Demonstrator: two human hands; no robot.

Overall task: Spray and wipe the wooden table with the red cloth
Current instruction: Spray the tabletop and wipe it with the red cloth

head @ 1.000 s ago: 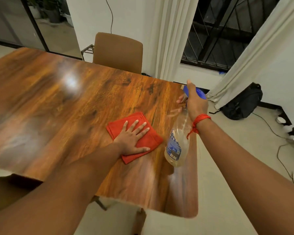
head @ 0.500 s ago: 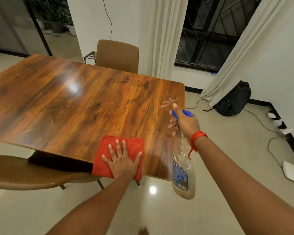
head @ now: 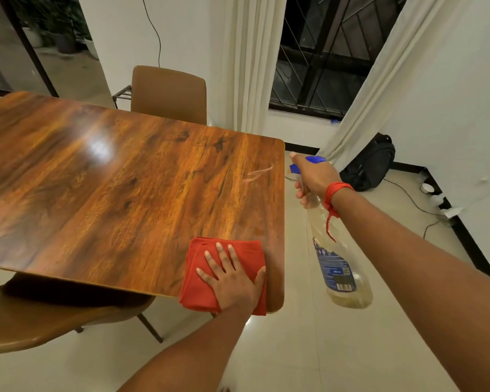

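Note:
The glossy wooden table (head: pixel 125 188) fills the left and middle of the head view. A folded red cloth (head: pixel 198 267) lies at its near right corner and hangs partly over the near edge. My left hand (head: pixel 232 275) presses flat on the cloth with fingers spread. My right hand (head: pixel 314 179) grips the neck of a clear spray bottle (head: pixel 340 261) with a blue trigger head, held off the table's right edge above the floor. The nozzle points toward the table. A red thread is tied around my right wrist.
A brown chair (head: pixel 169 94) stands at the table's far side, and another chair seat (head: pixel 48 318) sits under the near edge at left. A black backpack (head: pixel 371 165) lies on the tiled floor by the curtain (head: pixel 379 80). Cables and plugs run along the right wall.
My left hand slid the red cloth to the right along the near edge to the corner. My right hand with the bottle rose and moved further right, off the table's side.

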